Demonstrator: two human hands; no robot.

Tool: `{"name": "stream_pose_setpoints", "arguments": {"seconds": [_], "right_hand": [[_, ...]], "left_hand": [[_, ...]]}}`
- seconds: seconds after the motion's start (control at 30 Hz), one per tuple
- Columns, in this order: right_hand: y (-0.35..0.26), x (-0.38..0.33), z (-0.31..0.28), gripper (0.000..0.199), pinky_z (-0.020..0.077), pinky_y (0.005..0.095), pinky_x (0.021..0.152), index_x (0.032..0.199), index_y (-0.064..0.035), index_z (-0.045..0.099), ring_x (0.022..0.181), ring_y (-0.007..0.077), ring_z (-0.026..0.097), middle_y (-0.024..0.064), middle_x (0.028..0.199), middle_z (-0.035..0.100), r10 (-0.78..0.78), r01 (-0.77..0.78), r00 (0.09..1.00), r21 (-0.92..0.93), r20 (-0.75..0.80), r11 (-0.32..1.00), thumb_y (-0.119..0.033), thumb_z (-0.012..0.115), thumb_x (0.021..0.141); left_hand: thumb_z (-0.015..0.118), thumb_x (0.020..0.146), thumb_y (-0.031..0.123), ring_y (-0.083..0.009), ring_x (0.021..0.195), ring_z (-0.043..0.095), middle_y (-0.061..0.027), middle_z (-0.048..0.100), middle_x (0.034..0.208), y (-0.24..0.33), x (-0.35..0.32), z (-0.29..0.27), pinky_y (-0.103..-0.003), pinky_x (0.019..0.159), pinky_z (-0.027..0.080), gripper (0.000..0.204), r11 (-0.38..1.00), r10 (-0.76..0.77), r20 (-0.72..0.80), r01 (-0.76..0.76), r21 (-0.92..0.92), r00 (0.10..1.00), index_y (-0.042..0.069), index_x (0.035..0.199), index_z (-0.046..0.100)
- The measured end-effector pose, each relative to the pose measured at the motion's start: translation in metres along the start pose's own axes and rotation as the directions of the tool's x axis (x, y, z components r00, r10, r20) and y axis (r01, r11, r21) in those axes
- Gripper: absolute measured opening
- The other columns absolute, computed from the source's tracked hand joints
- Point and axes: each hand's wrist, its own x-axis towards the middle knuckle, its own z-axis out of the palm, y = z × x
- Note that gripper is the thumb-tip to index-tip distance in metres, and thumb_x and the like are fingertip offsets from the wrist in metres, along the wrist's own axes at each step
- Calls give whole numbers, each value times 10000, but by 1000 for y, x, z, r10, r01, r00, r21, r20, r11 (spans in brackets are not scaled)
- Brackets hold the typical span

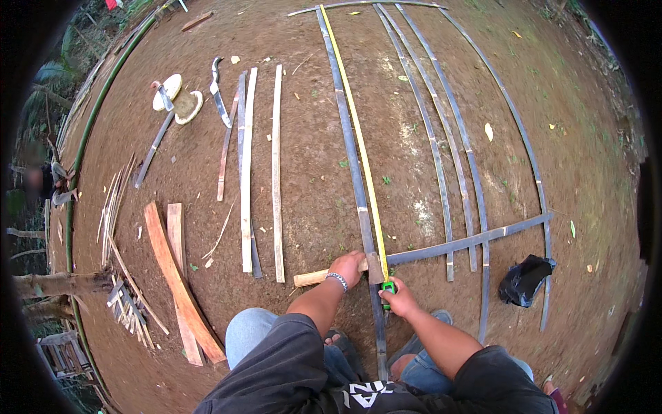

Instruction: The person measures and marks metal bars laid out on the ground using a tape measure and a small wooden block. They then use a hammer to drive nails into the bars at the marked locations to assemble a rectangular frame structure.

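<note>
An open-air bamboo-working yard, out on bare brown earth (pixel 310 179). Long split bamboo strips (pixel 441 159) run across the middle and right of the frame, cut slats (pixel 277 172) and a curved knife (pixel 219 93) lie upper left, offcuts (pixel 127 303) pile at lower left, with greenery (pixel 48 76) along the left rim.

Both forearms reach forward from bent knees; left hand (pixel 347 265) is closed in a fist grip, right hand (pixel 398 298) pinches downward.

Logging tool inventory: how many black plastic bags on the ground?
1. The black plastic bag lies on the dirt to the person's right, beside the crossed bamboo strips. None other visible; the dark frame rim may hide some.
</note>
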Motion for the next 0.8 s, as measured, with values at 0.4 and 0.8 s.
{"name": "stream_pose_setpoints", "arguments": {"seconds": [0.4,0.8], "right_hand": [[-13,10,-4,687,548,358,653,1398,-67,441,828,203,633,116,1052,634,-26,25,1000,60,16,998,-234,758,812],[-13,11,-3,684,513,354,846,1381,-36,470,1002,218,623,142,1131,643,10,-12,1000,66,19,998,-273,757,808]], "left_hand": [[644,708,17,-358,1020,619,-132,618,1083,-6,-4,0,-444,889,511,414,997,67,-22,-66,41,998,94,1115,631],[662,737,57,-342,1039,619,-112,604,1121,-3,-6,-5,-438,893,513,411,997,66,-4,-66,50,998,101,1144,619]]}}
